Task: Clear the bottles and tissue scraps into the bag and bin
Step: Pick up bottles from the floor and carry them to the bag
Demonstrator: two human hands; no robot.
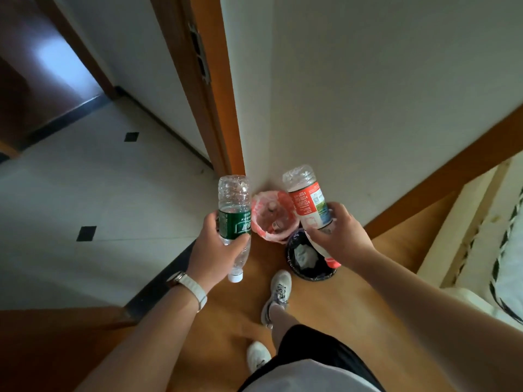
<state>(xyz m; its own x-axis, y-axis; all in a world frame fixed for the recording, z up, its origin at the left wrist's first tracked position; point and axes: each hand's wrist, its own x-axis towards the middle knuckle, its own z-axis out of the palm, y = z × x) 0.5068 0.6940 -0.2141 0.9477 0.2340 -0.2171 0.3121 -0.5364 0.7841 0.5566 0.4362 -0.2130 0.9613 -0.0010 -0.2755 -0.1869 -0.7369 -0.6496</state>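
The person stands on the wooden floor (pixel 325 301) facing a wall corner, a bottle in each hand. The left hand (pixel 215 250), a white watch (pixel 189 284) on its wrist, has fingers and thumb wrapped round the middle of the green-label bottle (pixel 235 219). Its white cap points back towards six o'clock and its base towards twelve. The right hand (pixel 339 233) grips the red-label bottle (pixel 308 205) the same way round, its red cap low at five o'clock. Both bottles are clear and look empty.

Down between them, at the foot of the corner, sits the pink bag (pixel 261 232), open, with other bottles (pixel 273 210) in it. Just beside it, at about five o'clock, stands the black-lined bin (pixel 291 258), holding a crumpled tissue scrap (pixel 305 257). A white shoe (pixel 278 290) is planted near the bin. A bed (pixel 495 222) shows at three o'clock.
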